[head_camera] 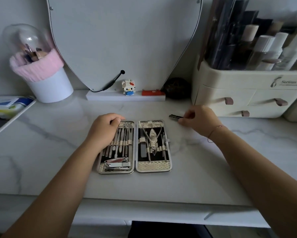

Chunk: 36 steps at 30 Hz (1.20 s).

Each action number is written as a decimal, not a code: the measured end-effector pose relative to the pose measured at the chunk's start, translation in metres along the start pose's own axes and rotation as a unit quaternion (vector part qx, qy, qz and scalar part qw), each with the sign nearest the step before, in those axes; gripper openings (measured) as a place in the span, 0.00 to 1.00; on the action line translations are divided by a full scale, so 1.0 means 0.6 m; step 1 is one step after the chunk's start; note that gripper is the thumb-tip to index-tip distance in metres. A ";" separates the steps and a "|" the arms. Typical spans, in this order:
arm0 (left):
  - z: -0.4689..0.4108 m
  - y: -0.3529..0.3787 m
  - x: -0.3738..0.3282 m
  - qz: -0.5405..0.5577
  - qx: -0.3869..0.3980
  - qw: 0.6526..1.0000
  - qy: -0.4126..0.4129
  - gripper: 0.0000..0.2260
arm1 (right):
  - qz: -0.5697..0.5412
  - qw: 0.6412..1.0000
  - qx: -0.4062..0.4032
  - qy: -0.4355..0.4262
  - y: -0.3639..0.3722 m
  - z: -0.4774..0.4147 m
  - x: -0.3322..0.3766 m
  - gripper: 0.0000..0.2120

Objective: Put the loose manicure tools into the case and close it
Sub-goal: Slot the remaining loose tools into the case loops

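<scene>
The manicure case [134, 146] lies open and flat at the centre of the frame on the white marbled table [204, 169], its two halves side by side. The left half holds a row of slim metal tools [122, 140] under an elastic band, with two nail clippers [117, 163] lying crosswise at its lower end. The right half holds cuticle nippers [152, 137], a file-like strip and a few thin tools; which pieces those are is hard to make out.

At the upper left of the frame a white cup [50, 86] with a pink knitted cuff and clear dome holds brushes, seen only dimly through the dome. At the upper right a cream organizer [247, 93] with drawers carries bottles and tubes behind a clear cover, and the frame edge cuts it off.

The left hand [104, 129] lies palm down on the upper left corner of the case, fingers curled loosely over its top edge and covering the upper ends of some tools; it presses flat and grips nothing. The right hand [198, 120] is just right of the case, above its upper right corner, pinching one end of a small dark metal tool [175, 116] between thumb and fingertips. The tool points left toward the case and is blurred, so its kind is unclear, as is whether it touches the table.
</scene>
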State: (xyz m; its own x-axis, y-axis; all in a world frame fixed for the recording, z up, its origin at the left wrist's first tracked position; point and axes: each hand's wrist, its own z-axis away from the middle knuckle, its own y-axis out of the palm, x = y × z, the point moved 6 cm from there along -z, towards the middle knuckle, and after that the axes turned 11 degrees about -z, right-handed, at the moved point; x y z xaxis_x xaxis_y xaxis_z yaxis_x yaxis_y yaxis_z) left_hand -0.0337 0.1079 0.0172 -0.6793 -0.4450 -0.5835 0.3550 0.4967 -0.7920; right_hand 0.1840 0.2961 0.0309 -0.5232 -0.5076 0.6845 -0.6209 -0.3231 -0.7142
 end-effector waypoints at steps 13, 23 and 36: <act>-0.007 0.014 -0.090 0.047 0.061 0.996 0.045 0.16 | -0.447 0.882 0.153 0.015 0.005 0.029 0.081 0.06; -0.027 0.051 -0.157 0.208 0.129 0.965 0.099 0.04 | -0.440 0.895 0.074 -0.004 0.017 0.021 0.061 0.07; -0.033 0.055 -0.142 0.325 0.220 0.919 0.023 0.07 | -0.469 0.870 0.144 -0.046 0.024 0.017 0.084 0.04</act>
State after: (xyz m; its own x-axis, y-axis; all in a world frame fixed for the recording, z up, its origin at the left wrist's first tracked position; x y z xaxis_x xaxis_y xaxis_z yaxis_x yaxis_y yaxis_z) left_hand 0.0232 0.1768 0.0441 -0.2541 -0.1228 -0.9594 0.9142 0.2934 -0.2796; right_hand 0.1547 0.2574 0.0537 0.1916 0.0307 0.9810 -0.5707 -0.8097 0.1368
